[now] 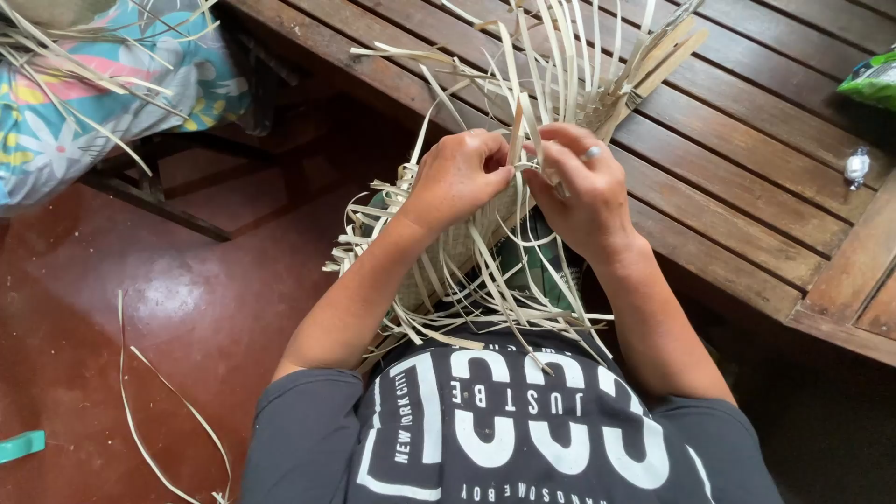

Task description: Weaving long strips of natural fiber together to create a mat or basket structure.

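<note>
Both hands pinch strips: left hand (457,177) steadies the woven mat (485,233), right hand (579,187) closed on a strip (515,126), threading it.

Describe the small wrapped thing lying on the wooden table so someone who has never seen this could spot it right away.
Start at the slatted brown wooden table that fills the upper right. Follow its right edge, below the green packet in the corner, to the small wrapped sweet. It is white and shiny with twisted ends, lying alone on a slat, well apart from the pale woven strips.
</note>
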